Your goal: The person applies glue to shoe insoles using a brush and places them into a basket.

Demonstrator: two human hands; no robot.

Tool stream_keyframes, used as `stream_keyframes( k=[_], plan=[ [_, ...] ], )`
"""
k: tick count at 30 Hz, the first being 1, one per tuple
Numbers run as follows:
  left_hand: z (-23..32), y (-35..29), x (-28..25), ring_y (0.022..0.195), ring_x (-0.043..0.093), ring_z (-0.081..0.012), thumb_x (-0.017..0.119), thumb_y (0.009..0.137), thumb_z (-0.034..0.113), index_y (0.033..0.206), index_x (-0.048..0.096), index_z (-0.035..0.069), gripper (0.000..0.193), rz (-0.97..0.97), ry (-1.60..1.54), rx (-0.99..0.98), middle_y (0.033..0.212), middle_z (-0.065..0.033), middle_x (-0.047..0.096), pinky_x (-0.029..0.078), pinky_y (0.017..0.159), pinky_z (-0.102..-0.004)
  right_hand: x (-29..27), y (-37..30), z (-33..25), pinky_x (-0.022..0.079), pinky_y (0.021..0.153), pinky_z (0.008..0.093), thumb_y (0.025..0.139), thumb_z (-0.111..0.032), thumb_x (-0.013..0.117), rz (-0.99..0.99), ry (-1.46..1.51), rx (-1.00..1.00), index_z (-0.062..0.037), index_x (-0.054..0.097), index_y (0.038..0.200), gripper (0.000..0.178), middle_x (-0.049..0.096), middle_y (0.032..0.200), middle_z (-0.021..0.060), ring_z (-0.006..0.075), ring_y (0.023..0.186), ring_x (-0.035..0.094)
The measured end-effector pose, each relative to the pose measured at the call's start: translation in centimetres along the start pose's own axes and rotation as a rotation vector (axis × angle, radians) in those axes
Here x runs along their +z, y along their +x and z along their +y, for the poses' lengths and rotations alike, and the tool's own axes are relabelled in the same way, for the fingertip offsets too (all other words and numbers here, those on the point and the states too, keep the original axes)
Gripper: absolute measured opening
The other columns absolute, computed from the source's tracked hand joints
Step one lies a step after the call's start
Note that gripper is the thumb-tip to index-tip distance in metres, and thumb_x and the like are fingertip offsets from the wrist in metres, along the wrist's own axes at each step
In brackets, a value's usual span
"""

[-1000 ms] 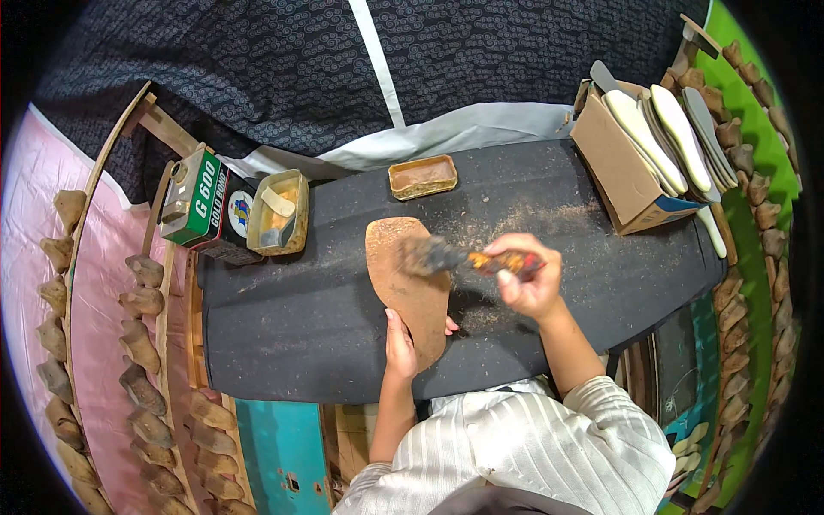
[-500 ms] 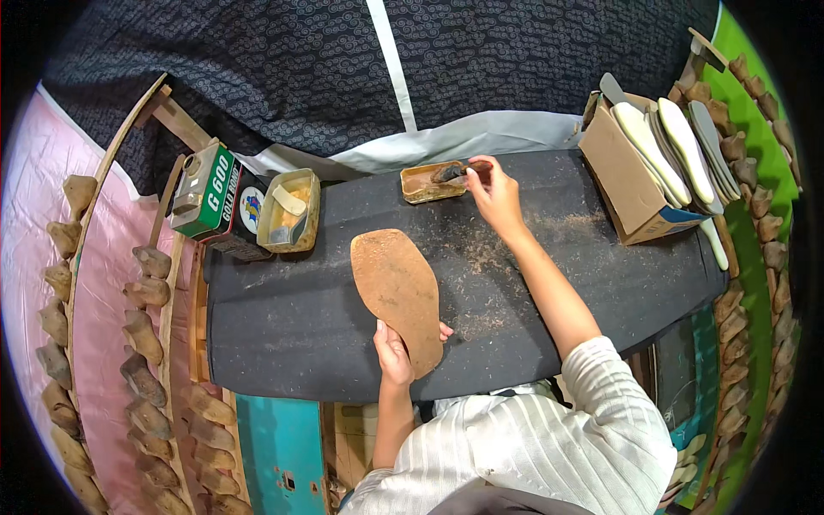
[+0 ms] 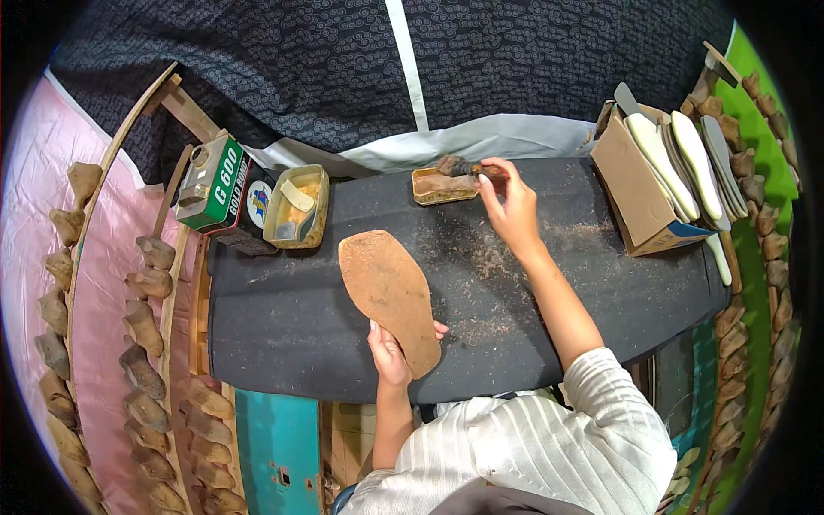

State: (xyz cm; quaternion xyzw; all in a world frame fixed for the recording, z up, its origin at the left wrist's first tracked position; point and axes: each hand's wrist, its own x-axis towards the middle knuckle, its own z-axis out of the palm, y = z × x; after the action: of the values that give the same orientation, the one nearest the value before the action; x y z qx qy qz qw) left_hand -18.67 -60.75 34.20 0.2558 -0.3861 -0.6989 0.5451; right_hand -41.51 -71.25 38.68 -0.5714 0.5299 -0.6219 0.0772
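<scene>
My left hand point(image 3: 390, 359) grips the narrow end of a brown shoe sole point(image 3: 388, 287), thumb on top and fingers reaching round behind. The sole is tilted above the dark table, its broad end pointing away from me. In my right hand point(image 3: 518, 215) a short, dark brush-like tool point(image 3: 457, 166) is pinched between thumb and fingers. Its dark, clumped head is over the far rim of a small yellowish tray point(image 3: 446, 200), which holds something brownish. Whether the head touches the tray I cannot tell.
Brown shavings litter the dark tabletop point(image 3: 283, 335). At the far left stand a green and black can point(image 3: 215, 193) and a yellowish tub point(image 3: 318, 227) with scrapers. A cardboard box point(image 3: 631, 197) of insoles sits far right. Racks of wooden shoe lasts point(image 3: 142, 326) flank both sides.
My right hand has raised the brush-like tool from inside the tray to its far rim. The sole, still in my left hand, has shifted slightly left at its broad end.
</scene>
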Motion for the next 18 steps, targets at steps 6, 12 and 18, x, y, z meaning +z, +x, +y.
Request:
stream_keyframes(
  k=[6, 12, 18],
  plan=[
    [0.0, 1.0, 0.7, 0.073, 0.061, -0.0314, 0.007, 0.090, 0.050, 0.120, 0.036, -0.001, 0.066, -0.053, 0.044, -0.049, 0.090, -0.0181, 0.058, 0.050, 0.066, -0.0400, -2.5, -2.8, -7.7, 0.052, 0.071, 0.0264, 0.086, -0.008, 0.054, -0.119, 0.542, 0.028, 0.0016, 0.050, 0.108, 0.024, 0.061, 0.091, 0.0105, 0.0142, 0.080, 0.062],
    [1.2, 1.9, 3.5, 0.077, 0.060, -0.0289, 0.002, 0.084, 0.064, 0.123, 0.035, 0.002, 0.080, 0.057, -0.098, -0.113, 0.097, -0.0176, 0.058, 0.049, 0.069, -0.0369, -3.0, -5.5, -9.8, 0.052, 0.071, 0.0285, 0.077, -0.011, 0.064, -0.305, 0.301, -0.244, -0.0011, 0.055, 0.105, 0.030, 0.062, 0.096, 0.0119, 0.0216, 0.081, 0.064],
    [0.4, 2.5, 1.2, 0.123, 0.035, -0.0220, 0.013, 0.084, 0.069, 0.138, 0.021, 0.006, 0.083, -0.481, -0.625, 0.039, 0.135, -0.0088, 0.035, 0.025, 0.104, -0.0342, -3.4, -6.2, -9.3, 0.052, 0.069, 0.0300, 0.069, -0.007, 0.066, -0.413, 0.308, -0.315, -0.0028, 0.058, 0.098, 0.031, 0.063, 0.091, 0.0097, 0.0227, 0.078, 0.064]
  ],
)
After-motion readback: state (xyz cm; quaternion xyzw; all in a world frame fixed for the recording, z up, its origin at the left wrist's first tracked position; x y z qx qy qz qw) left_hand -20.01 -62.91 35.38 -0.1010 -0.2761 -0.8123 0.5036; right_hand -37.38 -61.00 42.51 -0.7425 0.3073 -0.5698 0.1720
